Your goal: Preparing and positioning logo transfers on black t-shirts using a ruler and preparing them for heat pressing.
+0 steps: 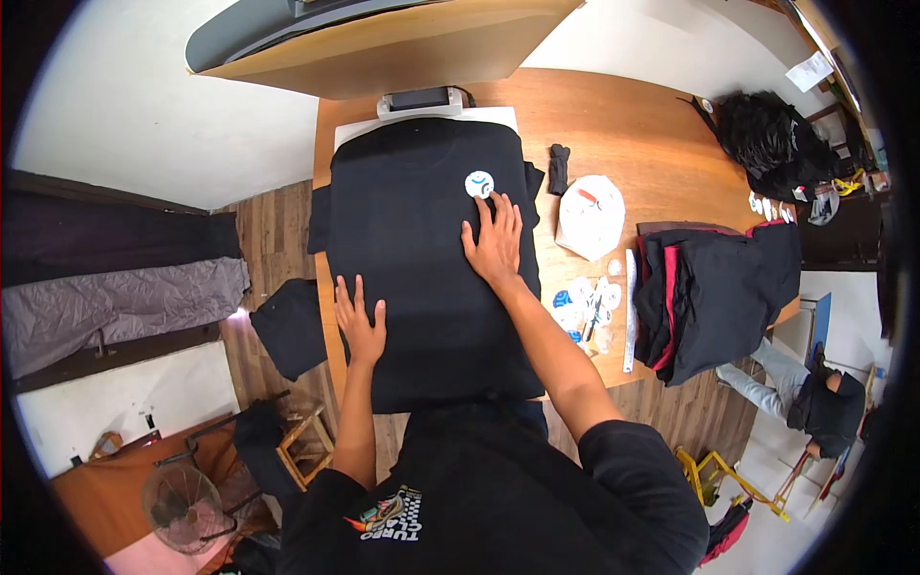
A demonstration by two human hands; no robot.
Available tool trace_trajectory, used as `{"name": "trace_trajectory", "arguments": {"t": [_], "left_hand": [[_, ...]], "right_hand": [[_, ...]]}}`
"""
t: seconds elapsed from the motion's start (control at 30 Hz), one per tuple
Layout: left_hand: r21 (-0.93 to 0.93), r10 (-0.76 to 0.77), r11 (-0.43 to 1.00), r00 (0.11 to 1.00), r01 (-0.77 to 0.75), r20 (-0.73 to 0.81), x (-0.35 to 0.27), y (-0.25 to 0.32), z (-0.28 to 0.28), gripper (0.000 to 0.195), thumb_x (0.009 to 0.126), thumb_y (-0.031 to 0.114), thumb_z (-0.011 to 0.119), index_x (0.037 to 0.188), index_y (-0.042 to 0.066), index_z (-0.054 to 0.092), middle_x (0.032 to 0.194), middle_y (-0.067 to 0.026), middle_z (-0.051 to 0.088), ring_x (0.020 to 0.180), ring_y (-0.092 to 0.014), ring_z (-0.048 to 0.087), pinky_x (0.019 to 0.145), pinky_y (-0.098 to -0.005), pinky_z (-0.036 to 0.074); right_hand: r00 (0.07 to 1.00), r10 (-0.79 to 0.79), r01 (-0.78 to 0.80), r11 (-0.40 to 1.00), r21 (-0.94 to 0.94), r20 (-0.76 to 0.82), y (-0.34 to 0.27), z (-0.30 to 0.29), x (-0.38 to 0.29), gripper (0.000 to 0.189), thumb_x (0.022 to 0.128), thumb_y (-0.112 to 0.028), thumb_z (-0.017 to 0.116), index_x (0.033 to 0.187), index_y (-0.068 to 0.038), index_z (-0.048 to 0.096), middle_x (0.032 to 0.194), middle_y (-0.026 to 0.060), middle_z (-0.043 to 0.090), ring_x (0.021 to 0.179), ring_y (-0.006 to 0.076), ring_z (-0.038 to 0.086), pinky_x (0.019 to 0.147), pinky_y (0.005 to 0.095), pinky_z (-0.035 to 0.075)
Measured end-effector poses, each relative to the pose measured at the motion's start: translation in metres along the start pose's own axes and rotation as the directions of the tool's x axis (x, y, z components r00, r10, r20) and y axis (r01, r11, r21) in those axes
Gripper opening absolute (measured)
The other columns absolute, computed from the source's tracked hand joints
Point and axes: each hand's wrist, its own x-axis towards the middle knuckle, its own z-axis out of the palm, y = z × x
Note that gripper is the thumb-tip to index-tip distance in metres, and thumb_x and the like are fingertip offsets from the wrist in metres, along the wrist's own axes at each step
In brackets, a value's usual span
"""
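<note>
A black T-shirt [431, 287] lies spread flat before me, over a white board [507, 116] whose corners show at the far end. On the chest of the shirt, right of its middle, sits a round white patch [479, 185] with a blue and dark emblem. The fingertips of my right hand [496, 241] touch the near edge of this patch, with the fingers spread. My left hand [361, 323] rests palm down near the shirt's left edge, fingers apart. Neither hand grips anything.
The raised plate [388, 50] of what looks like a heat press overhangs the far end. To the right on the wooden table [596, 108] are a white bundle [591, 218], loose round patches [586, 302], a ruler [630, 309] and folded dark garments [719, 295]. A person [826, 410] is beyond.
</note>
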Motion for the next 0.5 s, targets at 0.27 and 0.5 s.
{"name": "trace_trajectory", "arguments": {"t": [0.27, 0.5], "left_hand": [[0.002, 0.026, 1.000, 1.000, -0.026, -0.014, -0.0028, -0.0018, 0.0017, 0.065, 0.109, 0.043, 0.051, 0.166, 0.016, 0.035, 0.176, -0.0193, 0.015, 0.158, -0.046, 0.021, 0.126, -0.0597, 0.018], [0.002, 0.037, 0.999, 0.999, -0.037, -0.018, -0.0024, -0.0062, 0.0036, 0.065, 0.109, 0.043, 0.051, 0.166, 0.015, 0.036, 0.176, -0.0190, 0.015, 0.159, -0.045, 0.020, 0.126, -0.0602, 0.018]], "right_hand": [[1.000, -0.011, 0.012, 1.000, -0.028, 0.015, 0.0000, -0.0022, 0.0003, 0.054, 0.097, -0.030, 0.066, 0.145, -0.005, 0.058, 0.151, 0.0180, 0.050, 0.149, 0.0398, 0.037, 0.126, 0.0551, 0.024], [1.000, -0.002, 0.003, 1.000, -0.023, 0.019, -0.0015, -0.0040, -0.0023, 0.054, 0.097, -0.030, 0.066, 0.145, -0.005, 0.058, 0.149, 0.0185, 0.051, 0.149, 0.0399, 0.038, 0.126, 0.0550, 0.024]]}}
